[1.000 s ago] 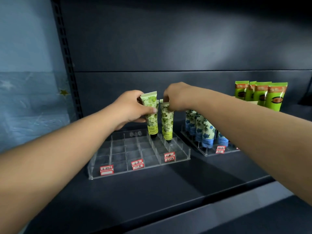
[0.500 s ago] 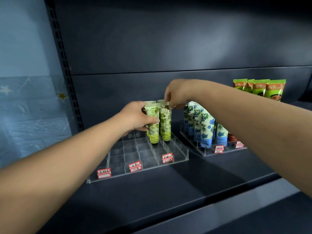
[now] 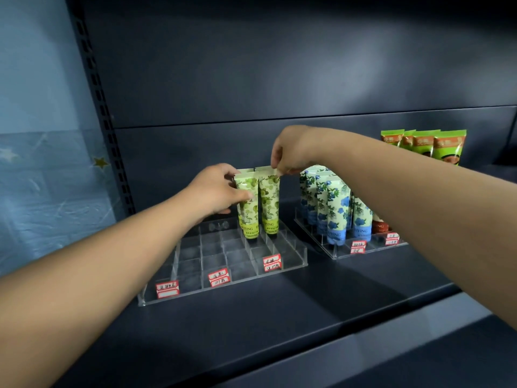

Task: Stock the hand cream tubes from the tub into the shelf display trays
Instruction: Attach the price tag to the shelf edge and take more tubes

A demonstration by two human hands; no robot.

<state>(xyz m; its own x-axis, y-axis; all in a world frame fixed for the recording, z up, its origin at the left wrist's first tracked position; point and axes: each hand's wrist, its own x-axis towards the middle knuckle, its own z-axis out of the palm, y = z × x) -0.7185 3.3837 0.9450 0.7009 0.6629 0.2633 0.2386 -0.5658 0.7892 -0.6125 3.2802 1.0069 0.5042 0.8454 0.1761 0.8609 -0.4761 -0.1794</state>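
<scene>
Tubes of hand cream, two green-patterned ones, stand cap-down and side by side in the right-hand column of the clear tray (image 3: 291,260), toward its back. Your left hand (image 3: 215,191) is closed around the body of the left tube (image 3: 247,204), thumb across its front. Your right hand (image 3: 293,151) pinches the flat crimped top of the right tube (image 3: 269,200) between fingertips.

Handling, judged from looks: small plastic tubes, probably light, soft in the middle and stiffer at the crimp and the cap. A hard squeeze mid-body may dent one (or tilt it in its slot). The crimp gives you the surest hold for steering the cap down between the dividers; the body hold suits steadying.

The tray's other slots look empty. A second tray (image 3: 335,254) just beside it on the shelf (image 3: 279,317) holds blue-flowered tubes (image 3: 334,208). The tub is not in view.
</scene>
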